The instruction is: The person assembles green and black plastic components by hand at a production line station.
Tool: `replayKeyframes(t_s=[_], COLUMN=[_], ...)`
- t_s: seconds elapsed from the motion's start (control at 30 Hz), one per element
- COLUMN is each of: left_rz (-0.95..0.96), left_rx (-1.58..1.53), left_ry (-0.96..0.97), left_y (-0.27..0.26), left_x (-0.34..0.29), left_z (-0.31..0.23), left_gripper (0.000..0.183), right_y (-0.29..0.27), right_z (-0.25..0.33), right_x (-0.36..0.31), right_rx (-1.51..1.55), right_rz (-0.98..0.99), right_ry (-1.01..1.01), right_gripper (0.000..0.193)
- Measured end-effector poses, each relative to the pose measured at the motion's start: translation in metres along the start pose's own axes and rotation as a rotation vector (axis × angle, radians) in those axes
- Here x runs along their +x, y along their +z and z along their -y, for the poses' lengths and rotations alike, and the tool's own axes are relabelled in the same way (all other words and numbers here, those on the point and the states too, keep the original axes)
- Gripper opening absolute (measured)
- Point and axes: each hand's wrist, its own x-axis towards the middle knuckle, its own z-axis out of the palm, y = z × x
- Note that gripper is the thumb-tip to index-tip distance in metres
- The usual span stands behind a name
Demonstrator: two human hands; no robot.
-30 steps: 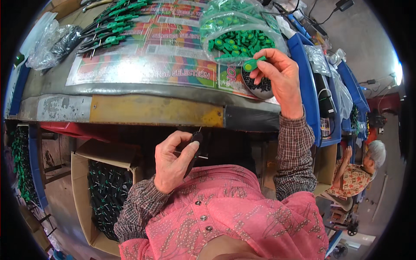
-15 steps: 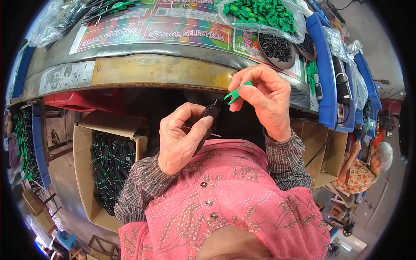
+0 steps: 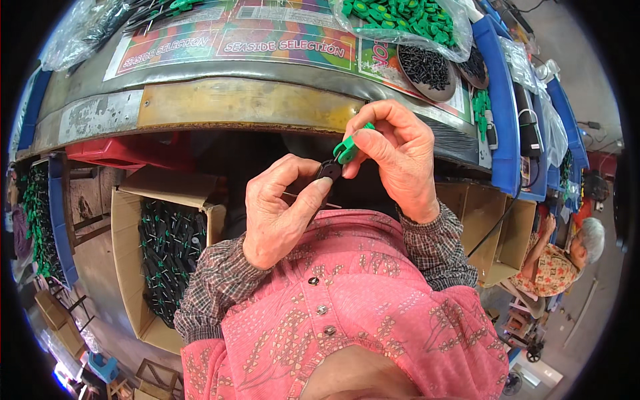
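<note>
My left hand (image 3: pixel 283 207) pinches a black plastic piece (image 3: pixel 328 171) between thumb and forefinger, with a thin metal rod sticking out beside it. A small forked green plastic piece (image 3: pixel 346 151) is held in the fingertips of my right hand (image 3: pixel 398 153). The green piece meets the upper end of the black one, just in front of the table edge. Whether the two are joined I cannot tell, since fingers cover part of both.
A bag of green plastic pieces (image 3: pixel 417 27) and a dish of small black parts (image 3: pixel 427 70) stand on the table (image 3: pixel 247 107). Left of me is a cardboard box (image 3: pixel 127 260) of black-and-green pieces. Blue bins (image 3: pixel 503 120) stand at right, where another person (image 3: pixel 557 267) sits.
My right hand has moved left and slightly down, bringing the green piece from apart to against the black piece's end. My left hand has hardly moved.
</note>
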Motion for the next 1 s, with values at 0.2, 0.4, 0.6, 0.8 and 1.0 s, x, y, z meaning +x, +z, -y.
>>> replayKeyframes(t_s=[0.2, 0.4, 0.6, 0.8, 1.0], left_rz=[0.029, 0.044, 0.044, 0.049, 0.048], left_rx=[0.048, 0.080, 0.139, 0.184, 0.186], left_ry=[0.070, 0.108, 0.145, 0.183, 0.168], left_y=[-0.0031, -0.0062, -0.0086, -0.0086, -0.0071], left_x=[0.0030, 0.0028, 0.0016, 0.0013, -0.0001], left_z=[0.0045, 0.0053, 0.0066, 0.0062, 0.0104], left_gripper=[0.007, 0.008, 0.009, 0.009, 0.010], right_y=[-0.0066, -0.0066, -0.0064, -0.0083, -0.0092], right_z=[-0.0035, -0.0045, -0.0065, -0.0081, -0.0082], right_x=[-0.0001, -0.0004, -0.0007, -0.0013, -0.0035], right_rx=[-0.008, 0.025, -0.009, 0.064, 0.041], right_rz=[0.037, 0.042, 0.057, 0.077, 0.074], right_ry=[0.080, 0.110, 0.088, 0.137, 0.137], right_gripper=[0.017, 0.016, 0.015, 0.014, 0.013])
